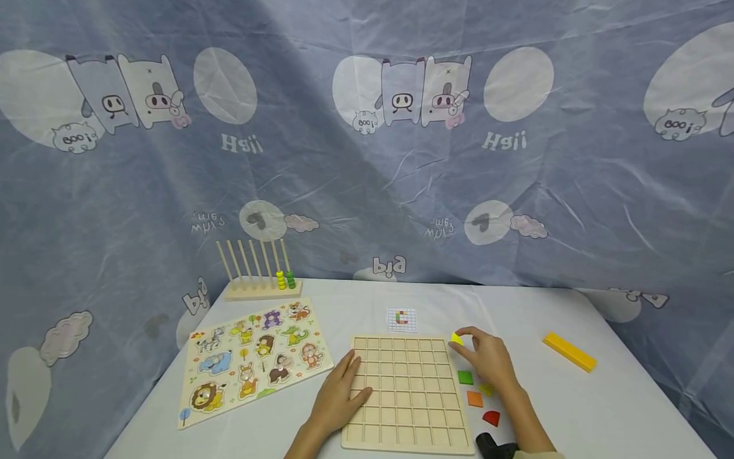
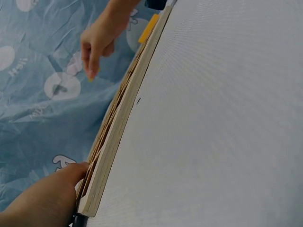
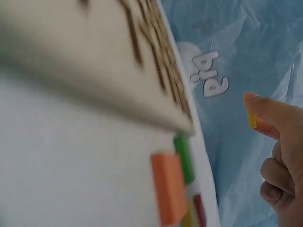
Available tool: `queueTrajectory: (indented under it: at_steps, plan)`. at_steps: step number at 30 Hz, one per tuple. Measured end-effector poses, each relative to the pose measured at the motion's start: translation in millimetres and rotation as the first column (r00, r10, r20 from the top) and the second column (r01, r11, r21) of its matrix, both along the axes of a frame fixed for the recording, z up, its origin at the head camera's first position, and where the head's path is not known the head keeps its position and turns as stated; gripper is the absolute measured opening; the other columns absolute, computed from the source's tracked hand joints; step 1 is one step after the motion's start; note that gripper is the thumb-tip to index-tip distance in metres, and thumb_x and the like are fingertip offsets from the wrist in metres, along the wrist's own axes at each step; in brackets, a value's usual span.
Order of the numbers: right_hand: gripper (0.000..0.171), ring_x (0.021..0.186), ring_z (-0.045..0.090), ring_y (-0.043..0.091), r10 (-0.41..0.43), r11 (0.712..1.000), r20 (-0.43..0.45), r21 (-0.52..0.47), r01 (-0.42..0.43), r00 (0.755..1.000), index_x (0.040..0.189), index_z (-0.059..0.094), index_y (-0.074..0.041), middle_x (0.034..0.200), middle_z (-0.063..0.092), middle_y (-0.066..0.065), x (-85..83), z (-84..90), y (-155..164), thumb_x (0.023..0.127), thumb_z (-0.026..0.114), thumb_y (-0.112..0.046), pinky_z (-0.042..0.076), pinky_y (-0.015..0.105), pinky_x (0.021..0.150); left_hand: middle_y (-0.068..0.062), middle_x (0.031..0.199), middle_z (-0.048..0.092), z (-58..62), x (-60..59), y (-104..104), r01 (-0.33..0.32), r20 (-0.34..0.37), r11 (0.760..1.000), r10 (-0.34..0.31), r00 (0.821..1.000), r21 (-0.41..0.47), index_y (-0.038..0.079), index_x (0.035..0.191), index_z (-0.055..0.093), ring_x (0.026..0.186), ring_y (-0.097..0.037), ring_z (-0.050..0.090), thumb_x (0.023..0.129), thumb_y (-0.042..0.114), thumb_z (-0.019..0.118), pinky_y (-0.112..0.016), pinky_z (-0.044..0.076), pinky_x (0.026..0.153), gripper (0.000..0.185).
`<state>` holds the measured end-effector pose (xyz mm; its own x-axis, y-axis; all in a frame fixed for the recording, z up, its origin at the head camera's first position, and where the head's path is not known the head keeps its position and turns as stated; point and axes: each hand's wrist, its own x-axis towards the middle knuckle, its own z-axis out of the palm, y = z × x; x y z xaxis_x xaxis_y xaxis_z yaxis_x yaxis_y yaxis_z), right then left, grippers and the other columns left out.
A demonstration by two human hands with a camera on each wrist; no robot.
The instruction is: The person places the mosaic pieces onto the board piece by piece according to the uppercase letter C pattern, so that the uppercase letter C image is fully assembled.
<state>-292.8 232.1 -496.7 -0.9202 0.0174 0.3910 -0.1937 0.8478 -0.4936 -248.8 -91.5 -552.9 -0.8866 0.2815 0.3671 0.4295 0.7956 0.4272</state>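
My right hand pinches a small flat yellow piece between thumb and fingertips, raised beside the far right corner of a wooden grid board. In the right wrist view the yellow piece shows edge-on between the fingers. On the board's left side rests my left hand, fingers extended and thumb over the squares. To the right of the board lie a green square, an orange square, a red piece with a curved edge and another yellow piece, partly behind the right wrist.
A card with a coloured grid pattern lies beyond the board. At left are an animal picture puzzle and a peg stand with yellow and green beads. A yellow bar lies at right. A black object sits at the right wrist.
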Motion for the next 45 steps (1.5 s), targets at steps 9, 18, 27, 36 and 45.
queueTrajectory:
  at_steps: [9,18,27,36,45]
  plan:
    - [0.034,0.041,0.019,0.005,0.108,0.994,-0.092,-0.008,-0.109,0.990,0.098,0.066,-0.019,0.047,0.029,-0.008,-0.4,15.3,-47.7,0.071,0.072,-0.040,0.020,0.020,0.037,-0.013,0.143,0.030,-0.5,1.3,0.6,0.014,-0.007,1.000,-0.014,1.000,0.009,0.008,0.133,0.042,0.123,-0.034,0.039,0.085,0.047,0.054,-0.050,0.038,0.093,0.063]
    - [0.029,0.045,0.023,0.008,0.149,0.986,0.072,-0.080,-0.143,0.986,0.092,0.067,-0.021,0.051,0.032,-0.004,-13.5,-6.2,-70.8,0.069,0.075,-0.037,0.020,0.022,0.040,-0.011,0.144,0.028,-0.9,-1.6,1.9,0.004,0.024,1.000,-0.004,1.000,0.008,0.011,0.135,0.040,0.125,-0.032,0.037,0.086,0.048,0.052,-0.049,0.036,0.096,0.063]
    - [0.027,0.046,0.029,0.008,0.175,0.978,0.112,-0.130,-0.160,0.978,0.091,0.067,-0.018,0.051,0.037,-0.004,-15.8,-22.9,-73.0,0.070,0.074,-0.034,0.026,0.022,0.042,-0.012,0.144,0.029,0.4,-2.7,3.1,0.001,0.007,1.000,-0.001,1.000,0.026,0.012,0.134,0.042,0.125,-0.033,0.037,0.085,0.048,0.052,-0.050,0.037,0.095,0.061]
    - [0.025,0.046,0.032,0.009,0.170,0.980,0.146,-0.128,-0.151,0.975,0.090,0.067,-0.019,0.051,0.040,-0.003,-11.9,-25.4,-72.5,0.071,0.074,-0.033,0.030,0.022,0.043,-0.011,0.144,0.030,0.6,-1.7,1.8,0.006,-0.012,1.000,-0.006,1.000,0.019,0.013,0.133,0.043,0.124,-0.032,0.038,0.085,0.047,0.053,-0.049,0.037,0.094,0.060]
    - [0.025,0.045,0.027,0.008,0.171,0.979,0.135,-0.131,-0.154,0.976,0.090,0.067,-0.019,0.049,0.035,-0.004,-9.6,-27.8,-74.3,0.071,0.074,-0.034,0.025,0.021,0.041,-0.012,0.142,0.032,-0.8,-1.1,-0.1,0.013,-0.038,1.000,-0.013,0.999,0.006,0.011,0.132,0.044,0.123,-0.033,0.039,0.085,0.047,0.053,-0.049,0.038,0.094,0.060]
